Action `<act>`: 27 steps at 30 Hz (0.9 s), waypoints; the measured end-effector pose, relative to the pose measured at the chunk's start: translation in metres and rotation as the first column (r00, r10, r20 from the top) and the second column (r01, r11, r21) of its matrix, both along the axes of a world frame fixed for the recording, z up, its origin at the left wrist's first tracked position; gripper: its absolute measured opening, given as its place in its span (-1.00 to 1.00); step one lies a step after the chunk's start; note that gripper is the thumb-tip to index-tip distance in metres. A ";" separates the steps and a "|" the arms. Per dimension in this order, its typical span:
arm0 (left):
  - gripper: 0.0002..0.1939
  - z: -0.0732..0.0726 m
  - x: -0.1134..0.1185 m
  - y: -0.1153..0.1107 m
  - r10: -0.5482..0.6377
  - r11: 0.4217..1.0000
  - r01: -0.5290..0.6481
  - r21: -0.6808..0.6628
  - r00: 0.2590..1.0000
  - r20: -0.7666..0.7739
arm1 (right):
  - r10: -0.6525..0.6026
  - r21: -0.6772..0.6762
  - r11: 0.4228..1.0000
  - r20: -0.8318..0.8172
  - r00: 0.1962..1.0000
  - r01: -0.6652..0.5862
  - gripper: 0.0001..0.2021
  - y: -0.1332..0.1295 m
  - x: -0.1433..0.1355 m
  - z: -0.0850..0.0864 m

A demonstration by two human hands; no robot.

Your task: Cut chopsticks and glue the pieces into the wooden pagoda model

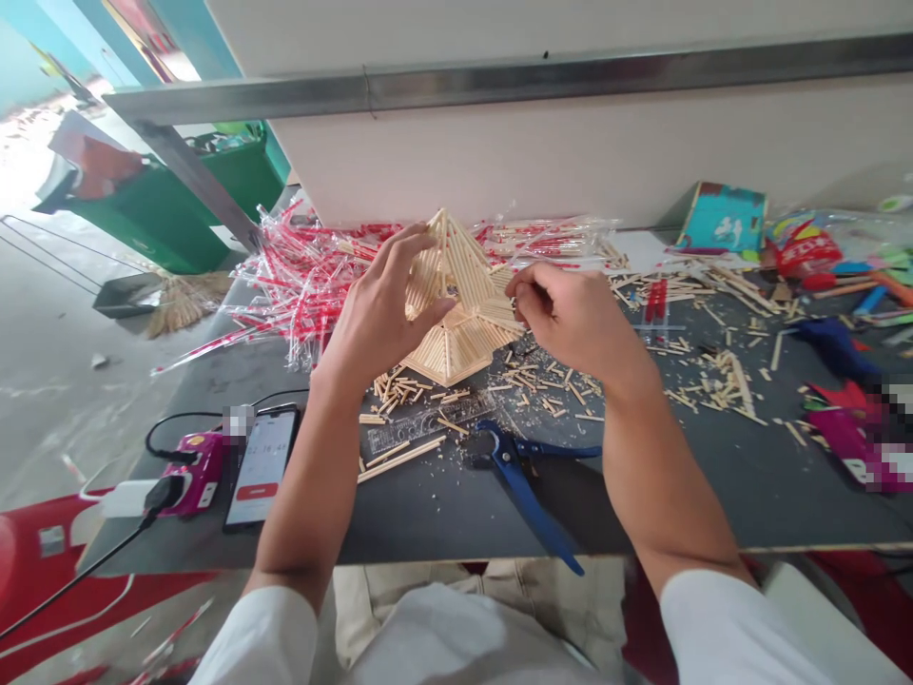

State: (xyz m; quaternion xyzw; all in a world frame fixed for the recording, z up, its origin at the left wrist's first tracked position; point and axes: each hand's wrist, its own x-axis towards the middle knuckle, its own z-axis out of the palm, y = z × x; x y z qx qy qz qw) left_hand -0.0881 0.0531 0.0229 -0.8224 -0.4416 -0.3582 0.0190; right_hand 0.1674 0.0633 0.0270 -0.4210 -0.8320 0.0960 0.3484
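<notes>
A pale wooden model built of thin sticks (456,347), star-like with a pointed top, stands at the middle of the dark table. My left hand (389,295) is curved around its left side, thumb and fingers resting on the sticks. At its right edge my right hand (563,309) has its fingers pinched together; whatever is between the fingertips is hidden or too small to make out. Blue-handled cutters (524,485) lie in front of the model. Beside them is a clear ruler (420,426) with a few loose sticks (400,460) near it.
Red-and-clear plastic wrappers (306,276) pile up behind and left. Cut stick pieces (734,385) are scattered to the right. A phone (262,466) and a pink power strip (196,471) lie at the left. A teal box (724,221) stands at the back right, against the wall.
</notes>
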 end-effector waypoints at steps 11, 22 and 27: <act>-0.49 0.006 0.001 -0.011 0.075 0.997 -0.075 -0.028 0.997 0.022 | -0.054 0.225 0.973 0.029 0.998 0.046 -0.68 -0.026 0.001 0.012; -0.71 0.028 -0.068 -0.038 0.227 0.971 -0.228 -0.077 0.974 -0.014 | 0.253 -0.244 0.949 0.213 0.944 -0.199 -0.84 -0.074 0.010 -0.064; -0.75 0.043 -0.058 -0.066 0.199 0.979 -0.201 -0.046 0.979 -0.039 | 0.117 -0.280 0.956 0.069 0.991 -0.093 -0.81 -0.148 0.024 -0.116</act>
